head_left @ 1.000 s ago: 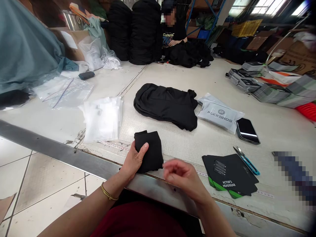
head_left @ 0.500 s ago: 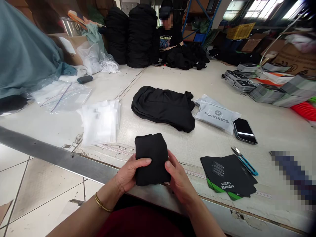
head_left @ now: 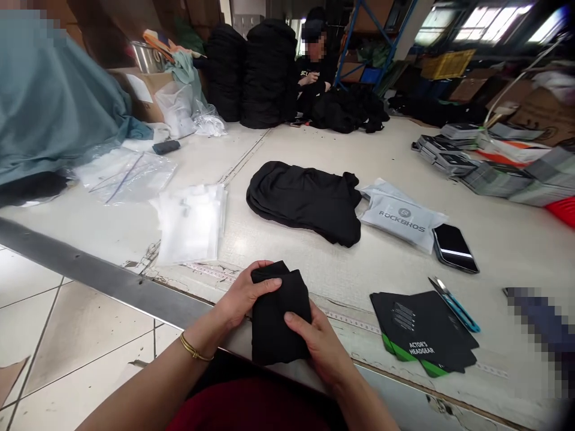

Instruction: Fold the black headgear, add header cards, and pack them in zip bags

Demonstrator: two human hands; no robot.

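Between my two hands is a folded black cloth (head_left: 278, 320), held over the table's front edge. My left hand (head_left: 245, 293) grips its upper left side, thumb on top. On the right side, my right hand (head_left: 317, 338) holds it with the thumb pressed on the front. The cloth's top shows two overlapping corners. Beyond it lies a stack of black fabric pieces (head_left: 305, 200). Clear plastic bags (head_left: 191, 224) are at the left. To the right lie black cards (head_left: 417, 329) reading "ACTOR'S HEADGEAR", with blue-handled snips (head_left: 458, 308) at their edge.
A white ROCKBROS pouch (head_left: 399, 218) and a phone (head_left: 456, 246) lie at the right. Stacked packets (head_left: 444, 157) sit farther back. Tall black fabric piles (head_left: 269, 75) stand at the back, beside a seated person (head_left: 312, 75). Teal cloth (head_left: 54, 102) covers the far left.
The folded cloth has opened slightly at its top, showing a second corner. My right thumb has moved inward over it. The person at the back has raised a hand, and the view has shifted slightly.
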